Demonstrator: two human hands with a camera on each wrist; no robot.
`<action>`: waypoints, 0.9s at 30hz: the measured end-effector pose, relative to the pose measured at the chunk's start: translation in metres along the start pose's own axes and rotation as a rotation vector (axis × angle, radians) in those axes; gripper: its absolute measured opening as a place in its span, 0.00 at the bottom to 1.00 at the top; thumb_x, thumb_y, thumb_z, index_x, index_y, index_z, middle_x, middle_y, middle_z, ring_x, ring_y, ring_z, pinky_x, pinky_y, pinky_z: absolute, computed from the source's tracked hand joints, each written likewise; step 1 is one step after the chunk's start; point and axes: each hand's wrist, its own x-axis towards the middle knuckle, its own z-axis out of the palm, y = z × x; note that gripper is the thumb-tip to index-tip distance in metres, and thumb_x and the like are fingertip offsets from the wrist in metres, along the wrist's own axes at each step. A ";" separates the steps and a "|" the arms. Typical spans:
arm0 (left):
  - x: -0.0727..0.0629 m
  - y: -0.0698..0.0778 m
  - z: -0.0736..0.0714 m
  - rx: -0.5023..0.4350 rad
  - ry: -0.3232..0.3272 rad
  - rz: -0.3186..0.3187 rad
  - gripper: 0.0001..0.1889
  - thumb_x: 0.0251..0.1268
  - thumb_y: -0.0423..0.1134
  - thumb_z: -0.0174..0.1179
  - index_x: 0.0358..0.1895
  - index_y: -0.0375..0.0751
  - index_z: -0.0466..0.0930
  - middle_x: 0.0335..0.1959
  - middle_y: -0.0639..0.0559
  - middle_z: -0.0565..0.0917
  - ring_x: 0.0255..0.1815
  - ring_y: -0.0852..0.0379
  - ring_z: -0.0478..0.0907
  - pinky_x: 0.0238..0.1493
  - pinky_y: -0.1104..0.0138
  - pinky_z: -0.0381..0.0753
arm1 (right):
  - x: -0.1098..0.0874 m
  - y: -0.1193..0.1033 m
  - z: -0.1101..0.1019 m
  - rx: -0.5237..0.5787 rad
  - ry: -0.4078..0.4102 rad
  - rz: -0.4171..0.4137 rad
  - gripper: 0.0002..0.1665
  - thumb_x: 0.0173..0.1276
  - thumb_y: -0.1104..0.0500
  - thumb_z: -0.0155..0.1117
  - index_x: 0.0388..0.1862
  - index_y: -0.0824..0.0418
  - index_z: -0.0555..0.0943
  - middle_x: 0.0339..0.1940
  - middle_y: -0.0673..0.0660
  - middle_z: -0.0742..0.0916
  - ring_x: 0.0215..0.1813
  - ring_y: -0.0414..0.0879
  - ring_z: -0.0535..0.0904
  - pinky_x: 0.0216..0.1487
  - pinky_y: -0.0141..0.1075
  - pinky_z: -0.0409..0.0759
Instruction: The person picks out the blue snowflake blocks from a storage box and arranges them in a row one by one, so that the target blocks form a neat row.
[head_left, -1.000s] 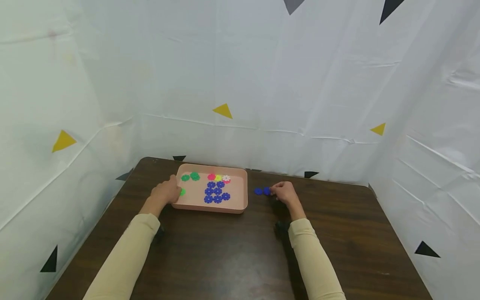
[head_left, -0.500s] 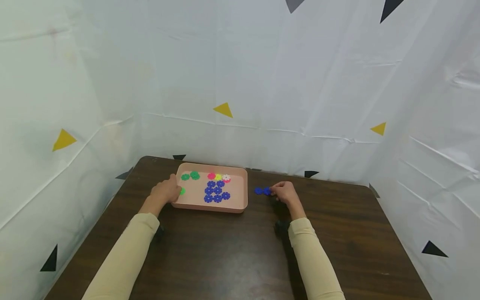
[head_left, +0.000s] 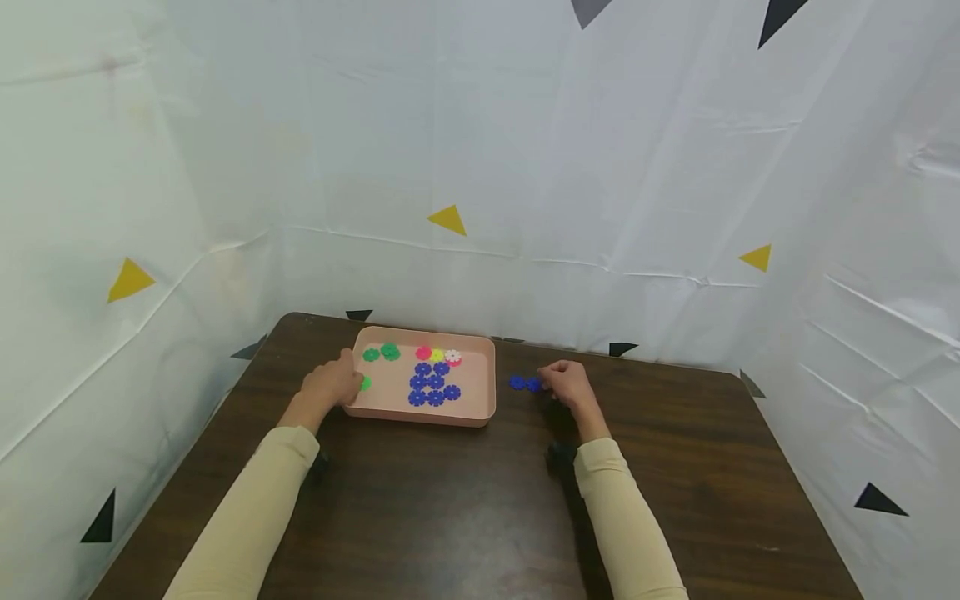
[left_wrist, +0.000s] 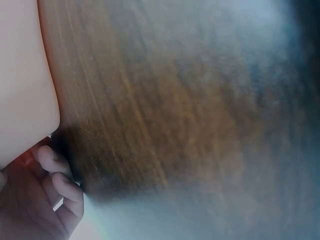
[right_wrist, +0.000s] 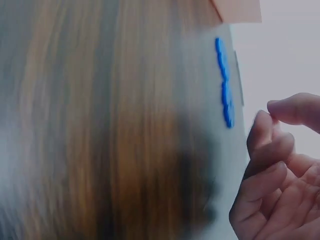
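My left hand (head_left: 332,383) grips the left edge of a pink tray (head_left: 487,408). In the left wrist view, its curled fingers (left_wrist: 67,192) lie beneath the tray's edge. Two blue flower-shaped discs (head_left: 517,382) lie side by side on the table, just right of the tray. My right hand (head_left: 567,383) hovers close beside the right one of them. The right wrist view shows thumb and index fingertip meeting with nothing between them, the other fingers curled, and the blue discs (right_wrist: 224,82) apart from the hand.
Inside the tray, several blue discs (head_left: 436,382) form a cluster. Behind them lie pink (head_left: 423,353), yellow (head_left: 437,356) and white discs (head_left: 453,356). Dark green discs (head_left: 389,352) sit at the back left, a light green disc (head_left: 365,383) by my left hand. White sheeting (head_left: 525,167) surrounds the brown table (head_left: 450,500).
My right fingertips have let go of the right blue disc and shifted slightly up and away from it. The left hand and the tray have stayed put.
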 end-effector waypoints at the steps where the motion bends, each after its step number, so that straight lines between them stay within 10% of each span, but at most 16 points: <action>1: 0.000 0.000 0.001 0.000 0.001 -0.001 0.34 0.81 0.43 0.42 0.80 0.25 0.49 0.39 0.37 0.80 0.36 0.41 0.77 0.45 0.49 0.75 | -0.001 -0.002 0.002 -0.005 0.006 -0.016 0.18 0.80 0.52 0.64 0.49 0.69 0.86 0.32 0.53 0.86 0.31 0.43 0.77 0.34 0.35 0.75; 13: 0.000 0.002 0.002 0.003 0.012 -0.006 0.34 0.82 0.43 0.43 0.81 0.26 0.49 0.44 0.34 0.81 0.39 0.40 0.77 0.51 0.46 0.76 | -0.007 -0.040 0.032 -0.097 0.031 -0.227 0.18 0.80 0.49 0.62 0.48 0.63 0.87 0.46 0.60 0.89 0.49 0.53 0.84 0.54 0.51 0.81; 27: 0.000 0.004 0.001 0.029 0.022 -0.030 0.31 0.84 0.44 0.43 0.79 0.27 0.52 0.48 0.32 0.82 0.41 0.39 0.77 0.54 0.44 0.78 | -0.026 -0.082 0.068 -0.355 -0.126 -0.268 0.17 0.76 0.46 0.69 0.54 0.55 0.88 0.49 0.58 0.89 0.47 0.53 0.84 0.50 0.49 0.86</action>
